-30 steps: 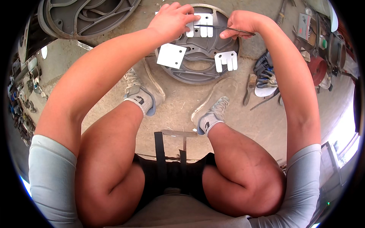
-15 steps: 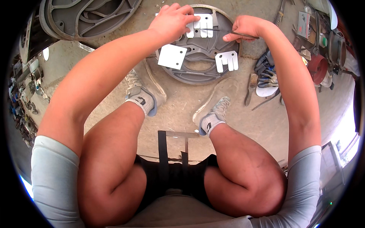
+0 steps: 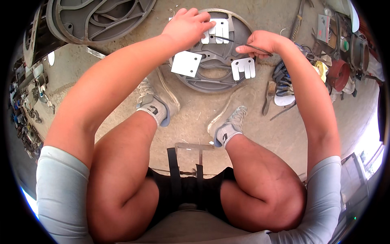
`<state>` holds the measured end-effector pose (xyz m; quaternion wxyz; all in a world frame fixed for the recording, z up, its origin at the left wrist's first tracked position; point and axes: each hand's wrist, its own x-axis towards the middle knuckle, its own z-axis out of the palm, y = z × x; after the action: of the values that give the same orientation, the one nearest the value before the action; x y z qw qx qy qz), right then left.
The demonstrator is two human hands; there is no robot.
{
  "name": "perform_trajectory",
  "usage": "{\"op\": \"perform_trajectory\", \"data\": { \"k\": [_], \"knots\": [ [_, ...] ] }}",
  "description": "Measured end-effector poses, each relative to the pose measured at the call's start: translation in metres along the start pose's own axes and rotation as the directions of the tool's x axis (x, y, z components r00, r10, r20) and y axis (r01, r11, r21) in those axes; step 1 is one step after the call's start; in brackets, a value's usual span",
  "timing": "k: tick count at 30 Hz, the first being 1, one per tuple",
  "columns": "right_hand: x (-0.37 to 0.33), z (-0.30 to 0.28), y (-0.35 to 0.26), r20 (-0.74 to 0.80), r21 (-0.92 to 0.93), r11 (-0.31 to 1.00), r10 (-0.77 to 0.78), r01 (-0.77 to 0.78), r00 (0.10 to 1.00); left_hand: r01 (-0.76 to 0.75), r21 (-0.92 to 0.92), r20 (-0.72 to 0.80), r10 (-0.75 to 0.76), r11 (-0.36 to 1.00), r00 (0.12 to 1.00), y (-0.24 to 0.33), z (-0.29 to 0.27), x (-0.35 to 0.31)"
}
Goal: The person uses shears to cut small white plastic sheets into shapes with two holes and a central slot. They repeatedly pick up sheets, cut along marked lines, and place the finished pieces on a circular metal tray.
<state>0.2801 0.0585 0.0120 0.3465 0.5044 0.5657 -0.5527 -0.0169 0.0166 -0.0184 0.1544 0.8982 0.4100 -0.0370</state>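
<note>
My left hand [image 3: 187, 27] bends its fingers over a white slotted plate [image 3: 225, 31] and holds it down on a round grey metal casting [image 3: 207, 86] on the floor. Between the thumb and curled fingers of my right hand [image 3: 263, 43] is a thin dark rod [image 3: 234, 41], file-like in shape. Its far tip lies at the slots of that plate. Nearer to me on the casting lie a white square plate [image 3: 183, 64] with corner holes and a second white slotted plate [image 3: 236, 64]. My left fingertips are partly hidden.
More ribbed round castings [image 3: 97, 20] stand at the far left. To the right lie dark gloves [image 3: 281, 79], a brush [image 3: 268, 97], a red round container [image 3: 338, 75] and assorted tools. My shoes [image 3: 233, 120] rest on the floor just this side of the casting.
My right hand has come nearer to me, and the rod now slants more, its held end closer to me. The left hand stays on the slotted plate. The whole view has shifted slightly.
</note>
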Motion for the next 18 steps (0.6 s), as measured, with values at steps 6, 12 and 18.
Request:
{"op": "perform_trajectory", "data": {
  "k": [6, 12, 18],
  "knots": [
    [-0.003, 0.015, 0.002, -0.062, 0.147, 0.989, -0.022, 0.031, 0.998, -0.053, 0.063, -0.033, 0.055, 0.997, 0.998, -0.001, 0.003, -0.004],
    [-0.001, 0.017, -0.003, -0.075, 0.111, 0.994, 0.007, 0.002, 0.997, -0.032, 0.067, -0.003, 0.033, 0.997, 0.999, -0.001, 0.000, -0.001],
    [-0.004, 0.040, -0.004, -0.122, 0.216, 0.976, 0.006, 0.020, 0.993, -0.029, 0.077, 0.002, 0.029, 0.997, 1.000, 0.000, -0.001, 0.000]
  ]
}}
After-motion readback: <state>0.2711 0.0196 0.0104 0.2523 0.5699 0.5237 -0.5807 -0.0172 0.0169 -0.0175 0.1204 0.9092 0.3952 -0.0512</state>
